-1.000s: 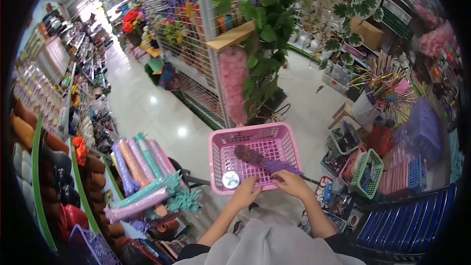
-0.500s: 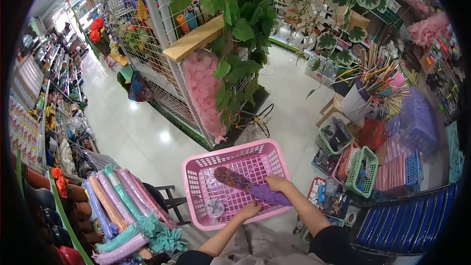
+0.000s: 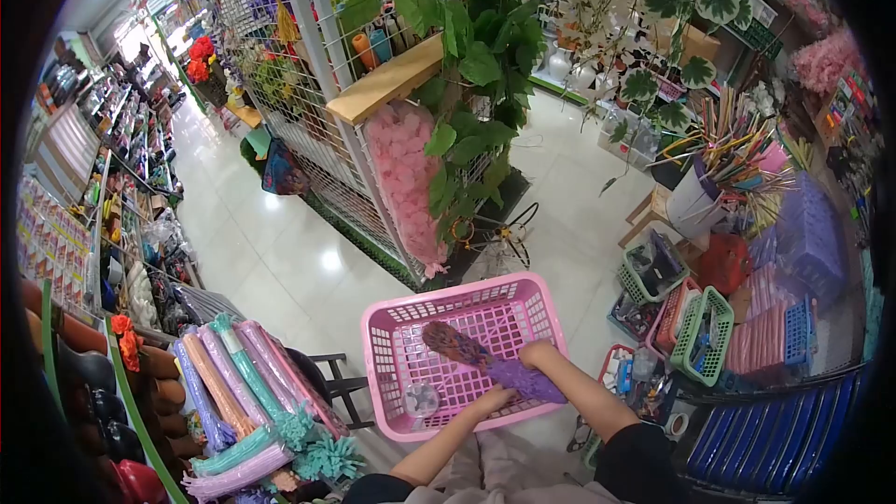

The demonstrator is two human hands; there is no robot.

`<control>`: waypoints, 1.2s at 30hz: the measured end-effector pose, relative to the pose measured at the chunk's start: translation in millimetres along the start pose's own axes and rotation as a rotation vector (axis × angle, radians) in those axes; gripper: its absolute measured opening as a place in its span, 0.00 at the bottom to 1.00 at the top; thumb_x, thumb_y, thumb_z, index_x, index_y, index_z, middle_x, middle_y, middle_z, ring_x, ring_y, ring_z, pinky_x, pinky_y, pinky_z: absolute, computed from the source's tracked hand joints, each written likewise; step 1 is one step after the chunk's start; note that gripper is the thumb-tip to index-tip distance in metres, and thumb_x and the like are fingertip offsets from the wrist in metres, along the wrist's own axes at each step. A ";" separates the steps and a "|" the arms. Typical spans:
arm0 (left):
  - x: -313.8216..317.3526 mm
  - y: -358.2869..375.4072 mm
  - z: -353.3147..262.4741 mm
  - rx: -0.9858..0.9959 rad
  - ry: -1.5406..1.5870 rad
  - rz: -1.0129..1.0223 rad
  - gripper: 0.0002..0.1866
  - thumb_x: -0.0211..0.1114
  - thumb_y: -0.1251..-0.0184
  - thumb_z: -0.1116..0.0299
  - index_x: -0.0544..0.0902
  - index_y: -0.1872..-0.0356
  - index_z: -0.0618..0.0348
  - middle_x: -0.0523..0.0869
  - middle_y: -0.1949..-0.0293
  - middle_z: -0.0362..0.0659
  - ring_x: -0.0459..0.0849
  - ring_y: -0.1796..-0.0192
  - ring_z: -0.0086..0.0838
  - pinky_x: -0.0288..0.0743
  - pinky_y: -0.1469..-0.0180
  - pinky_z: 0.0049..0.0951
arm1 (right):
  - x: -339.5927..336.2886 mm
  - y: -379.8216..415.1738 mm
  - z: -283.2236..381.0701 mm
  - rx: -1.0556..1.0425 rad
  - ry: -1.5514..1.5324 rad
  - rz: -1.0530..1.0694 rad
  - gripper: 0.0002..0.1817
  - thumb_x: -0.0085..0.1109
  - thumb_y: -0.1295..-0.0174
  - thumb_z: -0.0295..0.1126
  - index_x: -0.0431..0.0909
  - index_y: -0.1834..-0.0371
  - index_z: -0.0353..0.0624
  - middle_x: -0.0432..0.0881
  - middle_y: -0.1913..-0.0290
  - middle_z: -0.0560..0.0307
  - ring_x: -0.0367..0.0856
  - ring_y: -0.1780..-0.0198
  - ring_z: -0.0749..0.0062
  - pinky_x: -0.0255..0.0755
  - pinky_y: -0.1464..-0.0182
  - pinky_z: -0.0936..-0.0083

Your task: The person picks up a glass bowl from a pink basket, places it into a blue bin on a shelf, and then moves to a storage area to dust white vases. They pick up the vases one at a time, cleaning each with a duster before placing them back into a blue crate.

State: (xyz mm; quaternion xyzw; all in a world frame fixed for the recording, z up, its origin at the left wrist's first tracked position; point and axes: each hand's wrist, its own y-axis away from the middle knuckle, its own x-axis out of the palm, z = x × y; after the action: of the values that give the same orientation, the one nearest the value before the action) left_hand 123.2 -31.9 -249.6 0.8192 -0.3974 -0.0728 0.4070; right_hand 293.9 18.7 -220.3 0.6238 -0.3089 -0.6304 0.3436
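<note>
A pink plastic basket [image 3: 381,355] with lattice sides is low in front of me. Across it lies a long bundle [image 3: 457,345], brown and multicoloured at its upper left end and purple at its lower right. My right hand [image 3: 539,354] is on top of the purple part, its fingers mostly hidden from view. My left hand [image 3: 495,399] reaches over the near rim and is nearest to the lower edge of the purple part; its fingertips are too unclear to read. A small clear round container [image 3: 420,399] rests at the basket's left end.
Wrapped bundles of coloured stems [image 3: 247,373] are stacked at the left. A wire mesh rack [image 3: 345,159] with leaves stands ahead. To the right are a green basket [image 3: 702,336], a white bucket of sticks [image 3: 693,198] and blue packages [image 3: 770,434].
The whole view has shifted, so the basket and surroundings appear slightly farther right and lower. My right hand has turned and its fingers show less over the bundle.
</note>
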 end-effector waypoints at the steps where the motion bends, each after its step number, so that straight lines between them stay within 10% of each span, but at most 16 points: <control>1: -0.8 -4.4 6.8 0.000 -0.001 -0.003 0.20 0.56 0.40 0.63 0.77 0.51 0.68 0.83 0.59 0.45 0.78 0.62 0.29 0.71 0.54 0.26 | -3.3 0.7 0.7 0.027 0.007 0.015 0.18 0.53 0.47 0.30 0.81 0.53 0.44 0.82 0.51 0.47 0.81 0.49 0.54 0.74 0.50 0.59; 14: -17.2 -8.8 20.6 0.075 -0.027 -0.080 0.24 0.56 0.40 0.63 0.71 0.45 0.66 0.79 0.53 0.49 0.78 0.55 0.34 0.71 0.50 0.33 | -12.1 17.1 2.1 -0.383 -0.298 -0.175 0.21 0.57 0.55 0.26 0.77 0.53 0.48 0.83 0.57 0.48 0.81 0.54 0.55 0.75 0.56 0.61; 23: -50.8 59.5 -12.9 0.161 -0.098 -0.240 0.25 0.51 0.33 0.56 0.69 0.40 0.58 0.75 0.43 0.43 0.74 0.46 0.30 0.66 0.44 0.30 | -39.8 100.4 19.5 -0.120 -0.479 -1.194 0.14 0.63 0.58 0.30 0.74 0.66 0.44 0.79 0.63 0.53 0.77 0.55 0.57 0.71 0.56 0.63; 27: -44.6 129.6 -67.3 0.397 0.409 -0.029 0.28 0.44 0.31 0.44 0.70 0.40 0.53 0.75 0.42 0.41 0.73 0.41 0.30 0.66 0.42 0.35 | -59.5 161.1 61.9 -0.382 -0.654 -1.393 0.18 0.64 0.62 0.25 0.74 0.63 0.42 0.77 0.59 0.53 0.75 0.52 0.57 0.70 0.49 0.64; 30: -42.9 174.1 -93.9 0.468 0.703 0.145 0.26 0.45 0.30 0.45 0.70 0.41 0.52 0.76 0.43 0.42 0.74 0.42 0.30 0.67 0.41 0.36 | -51.6 175.7 97.2 -0.492 -0.630 -1.561 0.18 0.65 0.62 0.24 0.74 0.65 0.43 0.78 0.57 0.55 0.74 0.49 0.55 0.69 0.46 0.62; 36: -55.8 184.9 -81.1 0.568 0.719 -0.147 0.16 0.60 0.35 0.65 0.71 0.48 0.52 0.78 0.49 0.41 0.78 0.47 0.29 0.71 0.42 0.36 | -20.1 132.0 108.3 -0.557 -0.536 -1.667 0.32 0.70 0.58 0.29 0.65 0.47 0.49 0.65 0.42 0.44 0.66 0.42 0.48 0.66 0.44 0.57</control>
State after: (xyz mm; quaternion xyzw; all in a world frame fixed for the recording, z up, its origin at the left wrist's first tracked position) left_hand 12.1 -8.1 -73.7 0.8975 -0.1759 0.2992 0.2721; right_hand 191.8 -44.7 -97.4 0.3721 0.3347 -0.8495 -0.1673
